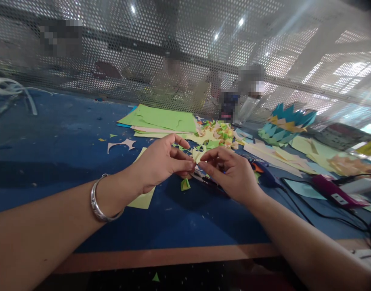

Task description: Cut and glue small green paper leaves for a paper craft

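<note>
Nearest, the brown edge (pixel 161 257) of the blue table (pixel 173 230); then a yellow-green sheet (pixel 143 199) under the left wrist and a folded green scrap (pixel 185 184). And here are the hands! Left hand (pixel 161 161) and right hand (pixel 235 171) meet, thumbs and forefingers pinched nearly together, a pale yellow paper piece (pixel 198 152) right at the tips; which hand grips it, I can't tell. Beyond, curled paper bits (pixel 220 133) heaped beside stacked green sheets (pixel 165 118), then a perforated screen (pixel 127 60).

shiny metal bangle (pixel 95 202), matt paper sheets (pixel 164 118), perforated metal screen (pixel 173 24), scuffed matt counter (pixel 67 153), smooth plastic socket strip (pixel 330 190)
</note>
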The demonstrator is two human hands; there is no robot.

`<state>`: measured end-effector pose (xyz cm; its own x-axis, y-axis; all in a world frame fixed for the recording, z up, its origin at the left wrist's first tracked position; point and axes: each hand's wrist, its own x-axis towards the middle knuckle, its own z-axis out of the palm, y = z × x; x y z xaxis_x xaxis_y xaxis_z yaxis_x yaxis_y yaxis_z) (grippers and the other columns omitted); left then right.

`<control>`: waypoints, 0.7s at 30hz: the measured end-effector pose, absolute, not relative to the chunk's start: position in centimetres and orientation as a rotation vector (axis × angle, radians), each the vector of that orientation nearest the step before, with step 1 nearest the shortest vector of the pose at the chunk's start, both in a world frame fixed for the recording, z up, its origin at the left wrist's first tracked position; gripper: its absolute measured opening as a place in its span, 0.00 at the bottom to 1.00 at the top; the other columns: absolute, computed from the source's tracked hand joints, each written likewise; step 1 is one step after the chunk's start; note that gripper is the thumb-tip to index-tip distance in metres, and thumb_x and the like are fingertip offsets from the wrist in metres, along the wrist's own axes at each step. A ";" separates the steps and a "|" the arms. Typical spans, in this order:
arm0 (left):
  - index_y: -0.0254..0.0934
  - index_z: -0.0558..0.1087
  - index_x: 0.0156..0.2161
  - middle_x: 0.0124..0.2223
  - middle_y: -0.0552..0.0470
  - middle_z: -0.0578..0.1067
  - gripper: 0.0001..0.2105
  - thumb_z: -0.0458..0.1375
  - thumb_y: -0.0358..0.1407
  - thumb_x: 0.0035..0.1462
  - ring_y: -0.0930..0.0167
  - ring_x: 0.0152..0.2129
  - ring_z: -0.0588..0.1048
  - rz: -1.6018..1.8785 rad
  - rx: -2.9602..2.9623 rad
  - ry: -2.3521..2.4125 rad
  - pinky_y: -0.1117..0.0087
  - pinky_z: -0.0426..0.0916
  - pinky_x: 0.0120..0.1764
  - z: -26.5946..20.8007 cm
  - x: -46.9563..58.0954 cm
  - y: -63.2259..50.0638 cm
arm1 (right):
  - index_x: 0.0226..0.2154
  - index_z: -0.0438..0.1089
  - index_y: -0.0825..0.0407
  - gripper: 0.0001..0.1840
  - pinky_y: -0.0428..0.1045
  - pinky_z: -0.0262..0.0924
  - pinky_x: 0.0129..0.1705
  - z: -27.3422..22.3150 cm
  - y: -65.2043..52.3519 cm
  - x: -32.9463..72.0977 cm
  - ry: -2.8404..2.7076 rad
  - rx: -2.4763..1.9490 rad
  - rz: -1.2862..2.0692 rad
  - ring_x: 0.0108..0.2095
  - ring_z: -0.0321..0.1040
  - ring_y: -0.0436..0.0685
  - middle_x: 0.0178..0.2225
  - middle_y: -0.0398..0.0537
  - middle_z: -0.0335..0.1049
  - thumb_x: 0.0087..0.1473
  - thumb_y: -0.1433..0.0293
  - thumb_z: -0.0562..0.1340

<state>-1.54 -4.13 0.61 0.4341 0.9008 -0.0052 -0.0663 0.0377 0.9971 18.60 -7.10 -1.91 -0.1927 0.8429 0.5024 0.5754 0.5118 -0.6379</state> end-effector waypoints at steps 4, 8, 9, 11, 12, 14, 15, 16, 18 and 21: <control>0.36 0.65 0.42 0.27 0.54 0.78 0.18 0.67 0.23 0.50 0.67 0.26 0.80 0.880 1.335 0.829 0.64 0.76 0.35 0.4 -1.6 -4.0 | 0.38 0.73 0.51 0.11 0.45 0.55 0.23 -1.9 -7.1 18.4 -1.864 -1.181 0.536 0.21 0.59 0.46 0.29 0.43 0.70 0.59 0.60 0.65; 0.37 0.65 0.41 0.27 0.53 0.78 0.19 0.69 0.25 0.48 0.69 0.27 0.80 0.872 1.395 0.838 0.68 0.74 0.33 0.3 -1.5 -4.1 | 0.35 0.73 0.51 0.11 0.44 0.54 0.21 -1.6 -7.1 18.1 -1.830 -1.143 0.612 0.20 0.58 0.45 0.28 0.42 0.70 0.59 0.60 0.65; 0.37 0.65 0.41 0.27 0.53 0.79 0.19 0.69 0.26 0.48 0.69 0.26 0.80 0.871 1.415 0.840 0.69 0.74 0.32 0.3 -1.5 -4.2 | 0.35 0.73 0.51 0.11 0.44 0.53 0.20 -1.6 -7.1 18.0 -1.821 -1.138 0.619 0.19 0.58 0.45 0.27 0.42 0.70 0.58 0.60 0.66; 0.37 0.65 0.41 0.27 0.53 0.79 0.18 0.69 0.27 0.49 0.69 0.25 0.80 0.868 1.452 0.851 0.70 0.73 0.29 0.3 -1.4 -4.3 | 0.33 0.73 0.52 0.11 0.44 0.53 0.20 -1.5 -7.1 18.0 -1.808 -1.135 0.623 0.19 0.58 0.45 0.26 0.41 0.69 0.58 0.60 0.66; 0.37 0.65 0.40 0.27 0.52 0.79 0.18 0.69 0.27 0.49 0.68 0.25 0.80 0.866 1.469 0.857 0.70 0.72 0.29 0.3 -1.4 -4.3 | 0.33 0.73 0.52 0.11 0.44 0.53 0.20 -1.5 -7.1 17.9 -1.804 -1.136 0.622 0.19 0.58 0.45 0.26 0.41 0.69 0.58 0.60 0.66; 0.38 0.65 0.40 0.27 0.53 0.79 0.18 0.68 0.26 0.48 0.68 0.25 0.80 0.861 1.504 0.869 0.70 0.72 0.28 0.3 -1.4 -4.4 | 0.32 0.73 0.52 0.11 0.44 0.53 0.19 -1.5 -7.1 17.9 -1.803 -1.138 0.616 0.19 0.57 0.45 0.26 0.42 0.69 0.58 0.61 0.66; 0.38 0.65 0.40 0.27 0.53 0.79 0.18 0.68 0.26 0.48 0.68 0.25 0.80 0.864 1.523 0.872 0.70 0.72 0.28 0.3 -1.4 -4.4 | 0.32 0.73 0.52 0.11 0.43 0.53 0.19 -1.6 -7.1 17.8 -1.805 -1.136 0.613 0.19 0.58 0.45 0.26 0.42 0.69 0.58 0.61 0.66; 0.38 0.65 0.40 0.27 0.53 0.79 0.18 0.68 0.26 0.48 0.68 0.25 0.79 0.864 1.543 0.872 0.70 0.72 0.27 0.3 -1.5 -4.3 | 0.32 0.73 0.52 0.11 0.43 0.53 0.19 -1.6 -7.1 17.8 -1.807 -1.136 0.612 0.19 0.58 0.45 0.26 0.42 0.69 0.57 0.61 0.66; 0.38 0.66 0.40 0.27 0.52 0.79 0.18 0.68 0.27 0.48 0.68 0.25 0.79 0.864 1.584 0.865 0.70 0.72 0.27 0.2 -1.5 -4.3 | 0.32 0.73 0.52 0.11 0.43 0.53 0.19 -1.7 -7.1 17.7 -1.807 -1.136 0.612 0.19 0.58 0.45 0.26 0.42 0.69 0.57 0.61 0.66; 0.39 0.66 0.41 0.28 0.52 0.79 0.17 0.67 0.28 0.49 0.68 0.25 0.79 0.849 1.626 0.847 0.70 0.72 0.27 -0.1 -1.7 -4.1 | 0.31 0.73 0.53 0.11 0.43 0.52 0.18 -1.7 -7.1 17.7 -1.793 -1.139 0.609 0.17 0.57 0.44 0.25 0.41 0.69 0.57 0.61 0.66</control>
<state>-1.66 -4.13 -0.08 0.4943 0.8626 0.1076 0.1058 -0.1826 0.9775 17.70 -7.09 -1.68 -0.1723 0.8889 0.4244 0.4463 0.4546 -0.7709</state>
